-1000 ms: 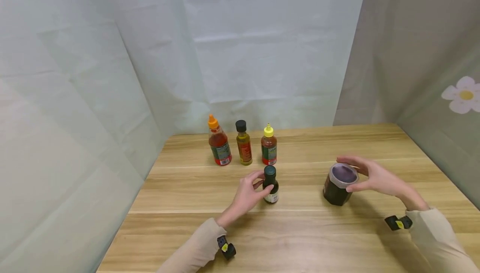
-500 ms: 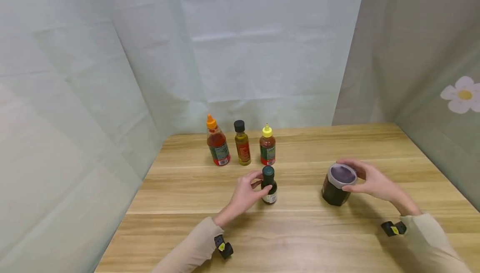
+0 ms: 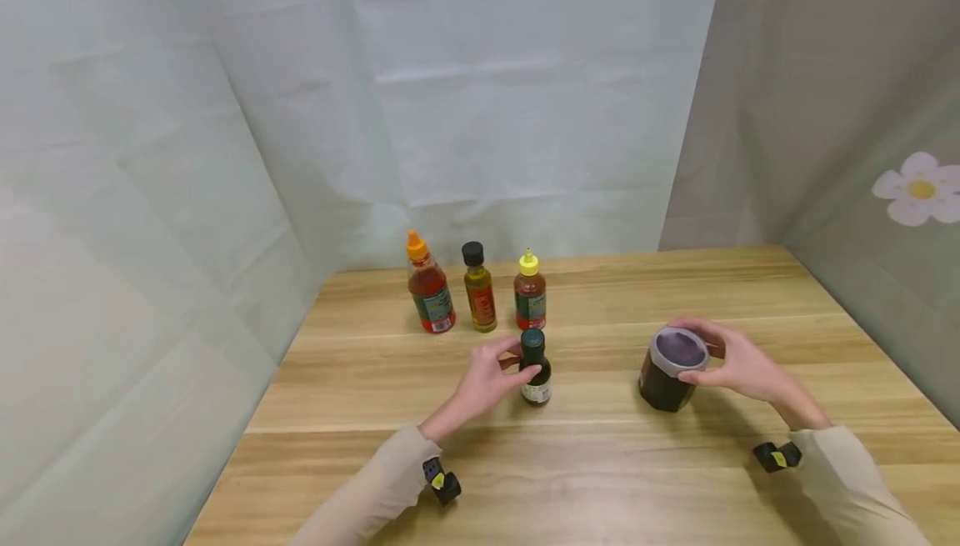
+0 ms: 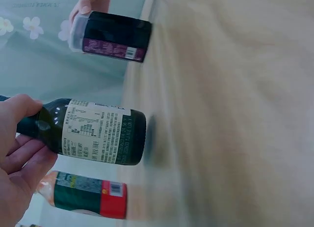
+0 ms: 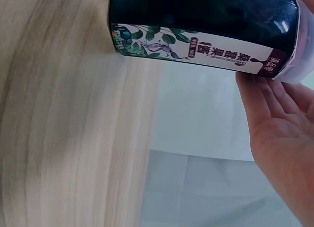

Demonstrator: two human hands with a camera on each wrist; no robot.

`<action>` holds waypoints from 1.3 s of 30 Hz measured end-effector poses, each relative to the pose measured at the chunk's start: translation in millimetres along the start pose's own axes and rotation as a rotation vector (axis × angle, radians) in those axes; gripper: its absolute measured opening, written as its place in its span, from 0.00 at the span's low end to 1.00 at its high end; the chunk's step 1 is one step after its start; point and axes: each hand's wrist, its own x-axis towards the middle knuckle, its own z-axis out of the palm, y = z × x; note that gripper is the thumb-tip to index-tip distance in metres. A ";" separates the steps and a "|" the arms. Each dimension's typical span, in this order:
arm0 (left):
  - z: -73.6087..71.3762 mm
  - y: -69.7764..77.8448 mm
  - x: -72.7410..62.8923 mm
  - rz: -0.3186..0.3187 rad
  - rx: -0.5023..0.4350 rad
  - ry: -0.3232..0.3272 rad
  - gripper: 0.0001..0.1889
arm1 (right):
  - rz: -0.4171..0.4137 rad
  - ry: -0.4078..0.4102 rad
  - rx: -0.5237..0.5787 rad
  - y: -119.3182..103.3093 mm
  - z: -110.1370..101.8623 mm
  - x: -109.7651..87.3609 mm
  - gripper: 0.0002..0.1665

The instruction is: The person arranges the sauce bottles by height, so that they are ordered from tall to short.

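Note:
My left hand grips a small dark sauce bottle by its neck, below the dark green cap. The bottle is upright, and its printed white label faces the left wrist camera. Whether its base touches the table, I cannot tell; a dark patch lies beside the base in that view. To the right, my right hand holds a dark, flat-sided jar around its pale translucent lid, thumb in front and fingers behind. The jar stands upright, with a white illustrated label in the right wrist view.
Behind the hands stand a red sauce bottle with an orange tip, a yellow oil bottle with a black cap and a smaller red bottle with a yellow tip. Pale cloth hangs behind the wooden table.
The whole head view has shifted slightly, so everything appears a little further left. Both hands keep hold of the bottle and the jar, with scarcely any other movement.

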 end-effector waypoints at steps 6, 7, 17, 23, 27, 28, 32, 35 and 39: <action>-1.3 4.9 23.3 0.100 0.021 0.031 0.13 | 0.016 -0.001 -0.003 0.2 1.4 -0.6 0.38; -1.7 5.8 28.4 0.116 0.023 0.038 0.13 | 0.018 0.000 -0.006 0.1 1.3 -0.6 0.38; 6.6 7.3 70.9 0.099 0.090 0.084 0.14 | 0.017 0.003 -0.001 -2.6 -0.3 -0.7 0.38; 23.6 0.3 87.2 0.008 0.069 0.098 0.16 | 0.023 -0.007 0.029 -0.8 0.3 -0.3 0.37; 36.1 -3.9 94.6 -0.021 0.025 0.086 0.16 | 0.030 -0.004 0.031 -0.3 0.3 -1.6 0.38; 39.0 -4.4 96.2 -0.025 0.025 0.088 0.16 | 0.031 -0.002 0.027 -0.6 0.1 -1.7 0.38; 51.0 -6.2 101.2 -0.027 0.063 0.124 0.15 | 0.034 0.004 0.021 -1.1 -0.6 -1.4 0.38; 58.6 -8.9 102.4 -0.035 0.093 0.150 0.16 | 0.032 0.000 0.027 -0.9 -0.1 -1.2 0.38; 65.1 -13.3 103.1 -0.073 0.103 0.167 0.14 | 0.025 -0.004 0.025 -0.9 1.2 -1.0 0.38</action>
